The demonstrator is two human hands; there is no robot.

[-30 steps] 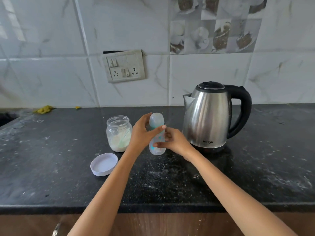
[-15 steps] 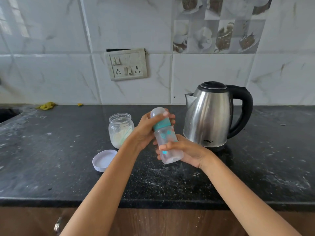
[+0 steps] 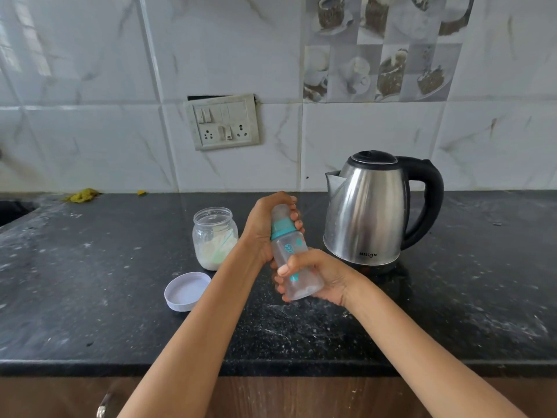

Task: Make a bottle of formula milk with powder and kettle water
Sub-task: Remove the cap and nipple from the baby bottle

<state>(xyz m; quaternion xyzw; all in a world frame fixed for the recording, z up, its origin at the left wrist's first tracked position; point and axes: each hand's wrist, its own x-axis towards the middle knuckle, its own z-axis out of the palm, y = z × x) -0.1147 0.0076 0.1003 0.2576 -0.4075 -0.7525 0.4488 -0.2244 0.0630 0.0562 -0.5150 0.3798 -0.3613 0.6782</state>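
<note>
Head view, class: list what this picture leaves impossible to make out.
- Baby bottle cap: the left hand wraps it.
- Bottle base: the right hand covers it.
- Kettle water level: steel wall is opaque.
- Scoop in the powder jar: blurred through plastic.
- Sink at left: cut by the frame edge.

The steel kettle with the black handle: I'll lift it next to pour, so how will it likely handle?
The shiny steel kettle looks rigid and probably heavy if filled; its water level is hidden. The smooth body seems slippery, so the black loop handle is the likely grip. Its broad base suggests it won't tip easily.
</note>
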